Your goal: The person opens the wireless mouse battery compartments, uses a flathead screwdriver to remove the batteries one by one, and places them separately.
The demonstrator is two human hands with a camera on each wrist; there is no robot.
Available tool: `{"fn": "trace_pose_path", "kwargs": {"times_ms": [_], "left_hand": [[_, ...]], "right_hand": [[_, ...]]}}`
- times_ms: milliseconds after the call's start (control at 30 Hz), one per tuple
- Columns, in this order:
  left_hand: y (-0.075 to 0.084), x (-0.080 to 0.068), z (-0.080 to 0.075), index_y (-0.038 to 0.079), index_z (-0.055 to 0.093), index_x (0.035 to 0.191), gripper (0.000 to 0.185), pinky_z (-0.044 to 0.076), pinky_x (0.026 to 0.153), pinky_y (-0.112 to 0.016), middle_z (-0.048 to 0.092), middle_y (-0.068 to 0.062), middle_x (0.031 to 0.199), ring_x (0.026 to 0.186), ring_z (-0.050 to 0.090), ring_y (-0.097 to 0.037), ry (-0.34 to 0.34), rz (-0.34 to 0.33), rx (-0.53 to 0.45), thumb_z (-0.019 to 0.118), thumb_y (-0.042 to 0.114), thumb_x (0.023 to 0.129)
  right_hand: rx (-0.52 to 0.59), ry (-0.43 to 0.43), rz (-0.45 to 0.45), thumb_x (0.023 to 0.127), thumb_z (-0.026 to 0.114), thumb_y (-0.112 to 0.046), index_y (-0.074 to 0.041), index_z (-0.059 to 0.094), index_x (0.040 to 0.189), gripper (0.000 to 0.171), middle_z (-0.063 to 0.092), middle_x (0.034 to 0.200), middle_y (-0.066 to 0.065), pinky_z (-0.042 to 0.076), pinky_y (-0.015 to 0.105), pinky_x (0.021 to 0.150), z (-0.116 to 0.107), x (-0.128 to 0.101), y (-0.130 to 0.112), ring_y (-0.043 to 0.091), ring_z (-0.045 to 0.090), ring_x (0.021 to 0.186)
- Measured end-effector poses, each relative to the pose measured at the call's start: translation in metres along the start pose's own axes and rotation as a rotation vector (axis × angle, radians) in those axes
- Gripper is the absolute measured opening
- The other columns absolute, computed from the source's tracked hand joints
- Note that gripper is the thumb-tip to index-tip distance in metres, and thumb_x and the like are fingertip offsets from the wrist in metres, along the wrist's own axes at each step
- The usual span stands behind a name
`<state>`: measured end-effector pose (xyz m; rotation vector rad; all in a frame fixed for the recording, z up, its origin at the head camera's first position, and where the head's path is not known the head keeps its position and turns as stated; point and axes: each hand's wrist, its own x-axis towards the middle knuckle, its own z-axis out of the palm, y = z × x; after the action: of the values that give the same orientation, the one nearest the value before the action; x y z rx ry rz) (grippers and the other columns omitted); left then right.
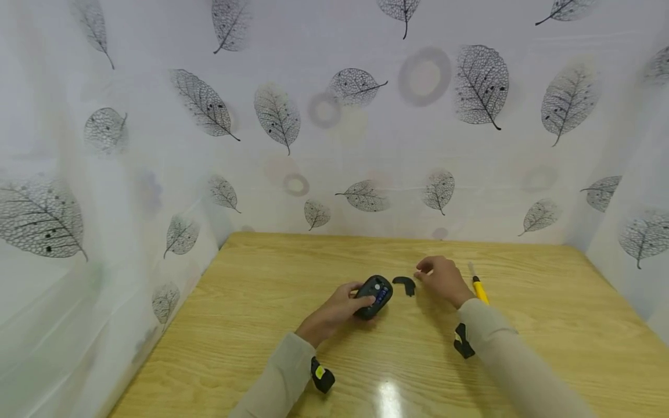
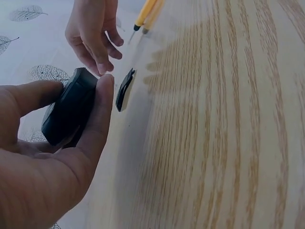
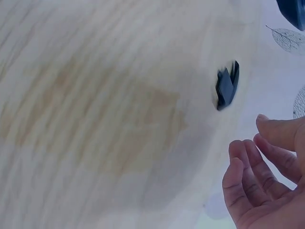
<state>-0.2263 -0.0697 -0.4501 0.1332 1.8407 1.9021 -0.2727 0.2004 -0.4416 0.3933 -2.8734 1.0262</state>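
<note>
Wooden table (image 1: 549,325), leaf-print walls (image 1: 157,145); left hand (image 1: 334,310) grips mouse (image 1: 374,295), right hand (image 1: 444,278) loosely curled, empty.

Beige sleeves (image 1: 502,348), black wrist cameras (image 1: 463,342)

Small curved black plastic cover (image 3: 227,86) motion-blurred in right wrist view. Yellow-handled screwdriver (image 1: 478,287) partly hidden behind right hand (image 1: 444,278). Dark grey mouse body (image 3: 294,10) cropped at frame's corner.

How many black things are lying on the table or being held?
2. The black device is gripped in the left hand, and a small black cover piece lies on the wooden table just beside it, near the empty right hand. More may be hidden.
</note>
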Motion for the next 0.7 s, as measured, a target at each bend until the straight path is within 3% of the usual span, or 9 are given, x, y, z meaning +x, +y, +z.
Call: {"fn": "trace_pose_path", "kwargs": {"times_ms": [167,700], "left_hand": [[-0.001,0.0,-0.001,-0.004,0.039,0.146,0.056,0.062,0.082,-0.037,0.06,-0.023,0.122,0.093,0.072,-0.031,0.003,0.006,-0.011,0.067,0.009,0.099],[-0.002,-0.001,-0.008,-0.007,0.044,0.142,0.049,0.061,0.082,-0.036,0.058,-0.024,0.123,0.094,0.071,-0.03,-0.002,0.015,-0.014,0.065,0.01,0.1]], "right_hand": [[-0.033,0.02,-0.024,0.098,0.067,-0.013,0.009,0.069,0.112,0.026,0.069,0.102,0.019,0.058,0.05,0.076,-0.016,-0.005,0.005,0.032,0.067,0.086],[-0.139,0.016,0.045,0.096,0.069,-0.019,0.013,0.067,0.11,0.034,0.068,0.098,0.024,0.055,0.057,0.078,-0.055,-0.025,0.025,0.039,0.065,0.09]]}}
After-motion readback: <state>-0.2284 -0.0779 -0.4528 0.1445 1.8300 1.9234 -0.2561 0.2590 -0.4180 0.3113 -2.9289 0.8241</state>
